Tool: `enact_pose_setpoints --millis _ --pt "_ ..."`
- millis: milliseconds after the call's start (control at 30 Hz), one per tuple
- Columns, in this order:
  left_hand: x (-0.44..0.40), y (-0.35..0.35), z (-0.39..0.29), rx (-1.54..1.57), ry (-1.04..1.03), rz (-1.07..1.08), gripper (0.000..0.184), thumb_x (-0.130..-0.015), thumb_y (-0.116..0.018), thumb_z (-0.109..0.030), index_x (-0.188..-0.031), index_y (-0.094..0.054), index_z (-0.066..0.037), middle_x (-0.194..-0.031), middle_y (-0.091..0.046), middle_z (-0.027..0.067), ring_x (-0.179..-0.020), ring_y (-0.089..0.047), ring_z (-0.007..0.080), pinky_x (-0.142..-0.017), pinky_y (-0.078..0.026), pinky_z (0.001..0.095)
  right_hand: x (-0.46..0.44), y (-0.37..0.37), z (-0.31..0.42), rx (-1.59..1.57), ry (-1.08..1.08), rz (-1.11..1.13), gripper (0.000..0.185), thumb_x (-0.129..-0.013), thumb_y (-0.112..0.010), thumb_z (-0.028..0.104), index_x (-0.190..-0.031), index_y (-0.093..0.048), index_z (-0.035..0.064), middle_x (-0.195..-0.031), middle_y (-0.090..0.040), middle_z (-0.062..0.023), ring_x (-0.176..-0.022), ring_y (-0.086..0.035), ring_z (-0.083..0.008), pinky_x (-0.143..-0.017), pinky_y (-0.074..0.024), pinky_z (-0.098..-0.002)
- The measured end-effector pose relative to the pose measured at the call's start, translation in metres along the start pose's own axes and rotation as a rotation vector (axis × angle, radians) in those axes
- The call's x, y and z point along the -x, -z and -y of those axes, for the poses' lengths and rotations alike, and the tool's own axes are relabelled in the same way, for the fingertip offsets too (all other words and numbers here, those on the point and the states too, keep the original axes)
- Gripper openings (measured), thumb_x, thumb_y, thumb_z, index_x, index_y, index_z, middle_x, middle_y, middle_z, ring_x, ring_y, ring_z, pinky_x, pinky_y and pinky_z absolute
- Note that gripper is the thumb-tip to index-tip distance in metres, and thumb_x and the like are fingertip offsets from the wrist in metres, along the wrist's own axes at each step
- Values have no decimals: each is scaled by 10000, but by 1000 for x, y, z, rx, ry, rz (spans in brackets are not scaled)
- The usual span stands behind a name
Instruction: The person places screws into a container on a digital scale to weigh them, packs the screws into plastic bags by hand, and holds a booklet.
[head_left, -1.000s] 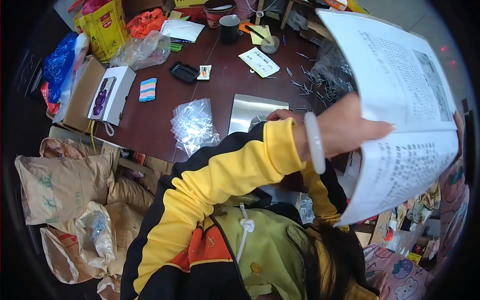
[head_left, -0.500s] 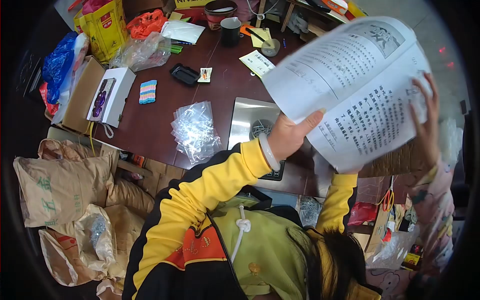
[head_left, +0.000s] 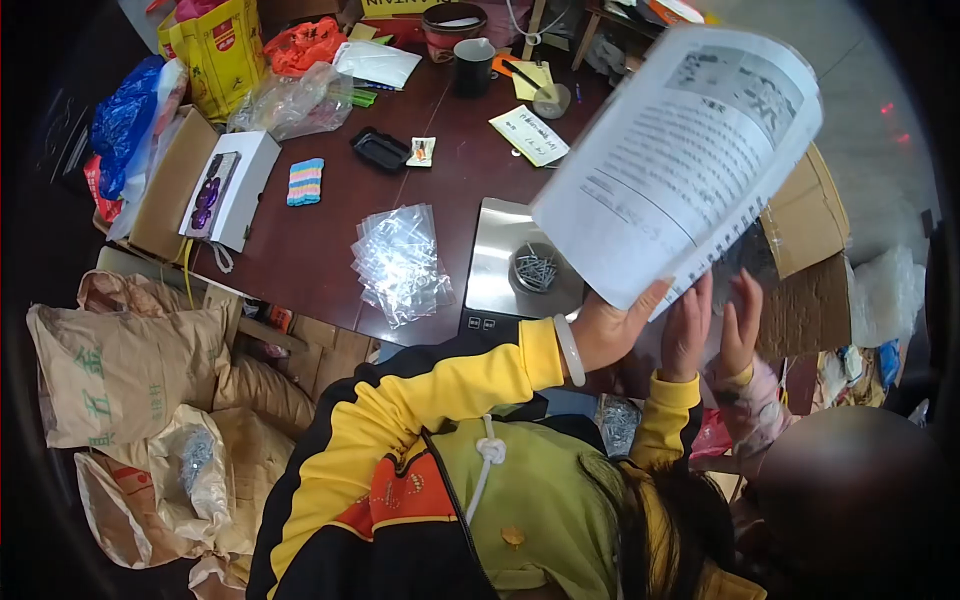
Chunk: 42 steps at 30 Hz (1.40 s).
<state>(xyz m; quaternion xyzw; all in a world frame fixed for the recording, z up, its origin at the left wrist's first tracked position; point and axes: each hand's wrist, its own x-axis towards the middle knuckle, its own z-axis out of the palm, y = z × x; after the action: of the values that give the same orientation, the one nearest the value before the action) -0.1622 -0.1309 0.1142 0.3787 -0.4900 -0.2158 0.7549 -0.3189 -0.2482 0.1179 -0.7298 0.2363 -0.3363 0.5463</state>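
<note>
My left hand (head_left: 615,335), wearing a pale bangle, is closed on the lower corner of a printed paper booklet (head_left: 680,170) raised over the table. The page facing me has a picture at the top and lines of text. My right hand (head_left: 686,325) is beside the booklet's lower edge, its fingers stretched upward; whether it touches the paper I cannot tell. Just right of it is another person's hand (head_left: 740,325) in a pink sleeve. Behind my left hand, a steel-topped scale (head_left: 495,235) carries a round dish of screws or nails (head_left: 535,268).
Clear plastic bags (head_left: 400,262) lie on the dark red table (head_left: 320,260). Farther back are a black tray (head_left: 380,150), a dark mug (head_left: 472,68) and a handwritten note (head_left: 528,135). A cardboard box (head_left: 810,300) stands right, paper sacks (head_left: 130,360) left; another person's head is lower right.
The booklet has gone from spread open to mostly one page facing me. My right hand has come into view below it. The other person's hand has moved left and down, off the booklet.
</note>
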Motion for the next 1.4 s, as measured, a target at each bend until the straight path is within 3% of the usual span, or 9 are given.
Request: enact_pose_setpoints --millis 200,367,467,600,800,867,1200,1333,1400 --pt "3 -2 2 169 67 -21 252 -968 -520 -98 -1186 -550 24 -1070 -620 122 -956 -584 198 -815 -476 326 15 -53 -7 -519 61 -132 787 -925 -558 325 -1475 -119 -28 -1505 -249 -145 -1386 -258 -254 -1134 -194 -359" --pt "-14 1 2 384 160 -79 282 -985 -500 -137 -1214 -531 26 -1102 -608 83 -995 -553 148 -863 -458 290 24 -16 -33 -575 -82 -413 598 -968 -499 220 -1452 -233 -9 -1365 -438 -125 -1271 -401 -227 -1077 -284 -345" --pt "-23 0 7 462 187 -72 302 -991 -496 -154 -1232 -520 26 -1128 -598 66 -1025 -530 132 -901 -439 288 48 22 -32 -874 -128 -21 408 -999 -426 258 -1350 -415 50 -1281 -538 -87 -1173 -512 -171 -961 -425 -319" --pt "-35 -2 12 446 124 -30 311 -983 -509 -149 -1249 -516 12 -1158 -592 69 -1054 -521 134 -920 -430 299 -36 39 74 347 234 -124 538 -915 -491 36 -1432 -341 29 -879 -481 11 -766 -431 -62 -710 -378 -203" --pt "-23 -19 28 129 -46 139 337 -967 -532 -139 -1271 -505 4 -1191 -587 102 -1055 -570 186 -887 -483 309 -61 56 84 455 270 -141 520 -917 -509 31 -1421 -379 34 -785 -457 32 -717 -402 -55 -676 -361 -196" --pt "-14 -28 22 483 382 273 367 -972 -511 -135 -1310 -460 -2 -1196 -573 116 -1051 -580 191 -798 -558 305 -55 64 84 718 255 -153 556 -911 -525 37 -1439 -351 43 -763 -457 24 -689 -407 -71 -643 -362 -191" --pt "3 -44 19 625 493 307 407 -974 -502 -150 -1338 -400 2 -1209 -549 116 -1016 -606 190 -753 -589 310 -23 91 58 855 64 -92 580 -889 -556 44 -1433 -354 32 -711 -444 21 -627 -418 -80 -572 -381 -219" --pt "-12 13 -4 -44 192 865 349 -948 -569 -260 -1154 -574 22 -986 -656 82 -779 -659 169 -655 -546 279 -21 96 54 821 -12 -102 493 -876 -571 33 -1358 -466 16 -732 -451 13 -645 -411 -79 -579 -374 -219" --pt "-52 52 -76 44 633 1158 317 -947 -561 -267 -1122 -608 -6 -1008 -668 67 -844 -666 182 -706 -535 292 -16 100 50 780 -30 -87 488 -872 -573 25 -1350 -474 13 -745 -454 5 -661 -414 -78 -590 -376 -220"
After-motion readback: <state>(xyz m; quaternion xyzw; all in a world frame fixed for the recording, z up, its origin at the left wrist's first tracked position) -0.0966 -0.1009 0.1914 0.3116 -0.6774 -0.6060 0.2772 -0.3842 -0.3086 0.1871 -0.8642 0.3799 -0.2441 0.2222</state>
